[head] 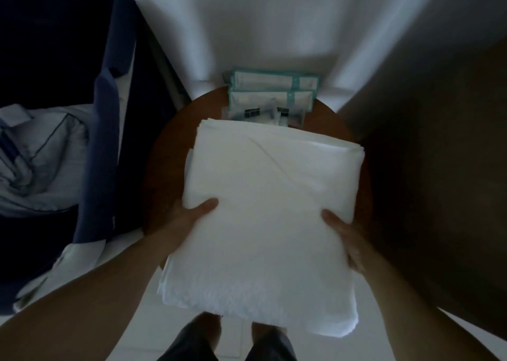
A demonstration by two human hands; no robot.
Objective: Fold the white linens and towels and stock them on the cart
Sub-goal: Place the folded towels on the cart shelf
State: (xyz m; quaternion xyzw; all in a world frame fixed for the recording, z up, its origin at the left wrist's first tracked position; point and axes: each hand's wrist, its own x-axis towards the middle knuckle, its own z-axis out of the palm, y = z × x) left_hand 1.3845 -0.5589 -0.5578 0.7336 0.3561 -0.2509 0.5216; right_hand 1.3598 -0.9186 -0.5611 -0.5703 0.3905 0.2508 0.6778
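Nearest are two bare feet on the pale tiled floor, dark trouser legs just above them. Over them hangs the folded stack of white linen, carried flat. The left hand clasps its left edge, thumb on top and fingers hidden under the cloth; the right hand grips the right edge the same way. The far end of the stack lies over a round brown table, though whether it rests there or is held just above, I cannot tell.

So the folding of this bundle looks finished: square, layered edges showing at the far corner. Stocking seems to be what remains, and no cart can be made out from here.

At the table's back sit teal-edged packets and small clear sachets. To the left, crumpled pale-blue cloth sits beside dark navy fabric. White walls behind; a dark brown panel on the right. The room is dim
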